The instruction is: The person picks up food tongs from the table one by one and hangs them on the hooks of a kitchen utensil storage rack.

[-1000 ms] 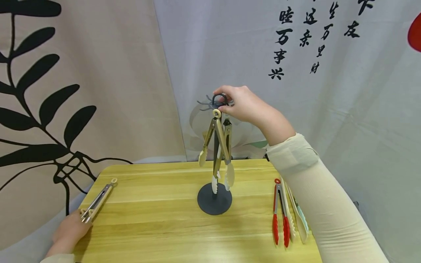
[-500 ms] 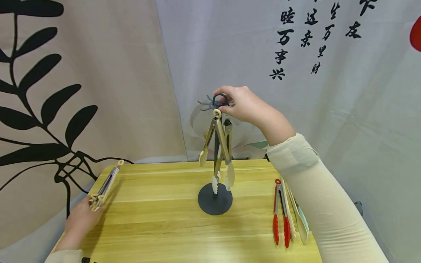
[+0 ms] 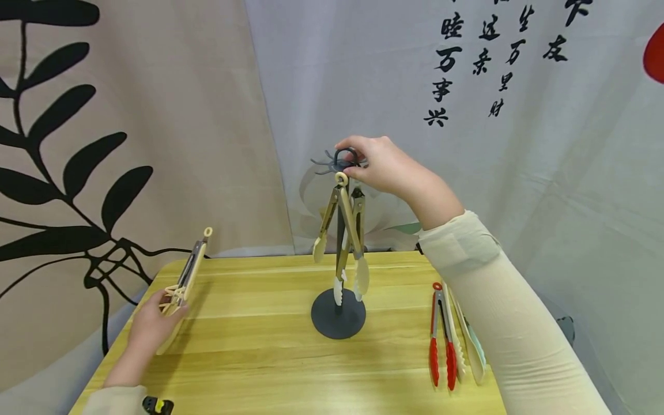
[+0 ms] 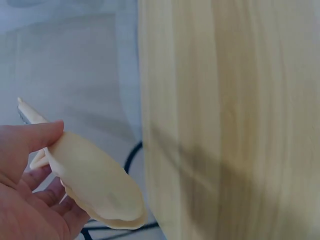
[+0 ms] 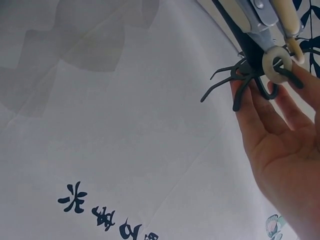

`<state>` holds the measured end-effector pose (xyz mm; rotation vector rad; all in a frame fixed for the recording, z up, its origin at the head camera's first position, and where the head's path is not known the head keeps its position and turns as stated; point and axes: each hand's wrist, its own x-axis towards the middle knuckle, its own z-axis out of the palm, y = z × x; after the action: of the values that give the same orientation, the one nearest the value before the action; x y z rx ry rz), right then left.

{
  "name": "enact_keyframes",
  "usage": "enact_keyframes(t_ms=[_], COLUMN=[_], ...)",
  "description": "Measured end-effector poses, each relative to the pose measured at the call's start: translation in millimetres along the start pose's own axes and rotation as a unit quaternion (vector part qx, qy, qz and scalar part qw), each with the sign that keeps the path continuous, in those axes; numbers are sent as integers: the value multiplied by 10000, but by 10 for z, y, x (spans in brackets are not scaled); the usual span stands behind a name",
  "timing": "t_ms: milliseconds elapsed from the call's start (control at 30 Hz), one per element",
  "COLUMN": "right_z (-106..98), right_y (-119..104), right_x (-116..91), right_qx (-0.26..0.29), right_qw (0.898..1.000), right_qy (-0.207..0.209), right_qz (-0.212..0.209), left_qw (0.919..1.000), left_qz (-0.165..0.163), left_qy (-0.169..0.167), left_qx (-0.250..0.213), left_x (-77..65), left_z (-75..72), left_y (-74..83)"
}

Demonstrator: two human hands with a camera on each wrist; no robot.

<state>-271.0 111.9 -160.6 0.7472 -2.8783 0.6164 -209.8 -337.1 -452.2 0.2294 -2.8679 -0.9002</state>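
A dark metal rack (image 3: pixel 338 323) with a round base and curved hooks stands mid-table. Cream-tipped tongs (image 3: pixel 350 222) hang from it by a ring, with more tongs behind. My right hand (image 3: pixel 381 164) grips the ring-shaped handle at the rack's top; the right wrist view shows its fingers (image 5: pixel 255 115) behind the hooks. Over the table's left side, my left hand (image 3: pixel 153 325) holds another pair of cream tongs (image 3: pixel 194 262), ring end up and away from me. In the left wrist view the thumb (image 4: pixel 42 135) presses beside the broad cream tip (image 4: pixel 100 180).
Red-tipped tongs (image 3: pixel 441 340) lie at the table's right, beside cream and pale green utensils (image 3: pixel 472 346) partly hidden by my right sleeve (image 3: pixel 519 311). A printed cloth (image 3: pixel 415 115) hangs behind the wooden table (image 3: pixel 259 357).
My left hand has lifted the cream tongs and carried them right and farther from me, their ring end now higher. My right hand stays at the rack's top.
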Motion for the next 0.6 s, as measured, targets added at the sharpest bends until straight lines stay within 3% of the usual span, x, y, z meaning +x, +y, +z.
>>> enact_keyframes(t_ms=[600], right_z=[2], right_y=[7], right_x=[-1], right_qx=[45], right_qw=[10000], right_qy=[50], right_qz=[-35], left_qw=[9953], left_qz=[364], left_qy=[525], left_qx=[-731], left_x=[-29], left_z=[29], left_y=[509])
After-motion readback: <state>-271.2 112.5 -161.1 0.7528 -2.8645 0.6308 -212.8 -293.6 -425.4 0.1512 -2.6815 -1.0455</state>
